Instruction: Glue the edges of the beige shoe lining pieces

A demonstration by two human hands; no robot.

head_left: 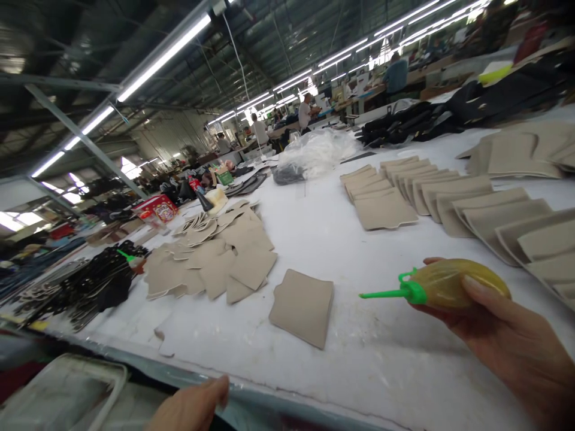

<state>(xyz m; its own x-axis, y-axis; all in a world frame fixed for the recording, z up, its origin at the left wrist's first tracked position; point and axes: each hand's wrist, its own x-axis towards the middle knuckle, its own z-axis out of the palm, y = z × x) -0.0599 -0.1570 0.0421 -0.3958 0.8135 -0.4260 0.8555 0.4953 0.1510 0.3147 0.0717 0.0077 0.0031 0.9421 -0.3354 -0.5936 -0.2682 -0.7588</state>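
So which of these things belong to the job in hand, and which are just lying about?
Likely part of the job:
green-nozzled bottle, held in the right hand
single beige piece lying apart
loose beige pile
overlapping beige pieces at right

Probably just lying about:
crumpled clear plastic
red box
black material at upper right

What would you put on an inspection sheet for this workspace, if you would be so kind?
Surface: white table, faintly smudged.
Work items: bottle, its green nozzle pointing left; one beige piece lies alone beside a heap, with rows of others to the right.
Clutter: black straps, plastic bag, red box.
Hands: right hand holds the bottle; left hand is partly out of frame.
Cables: white cord hanging from overhead.
Surroundings: people beyond the table, ceiling lights on.
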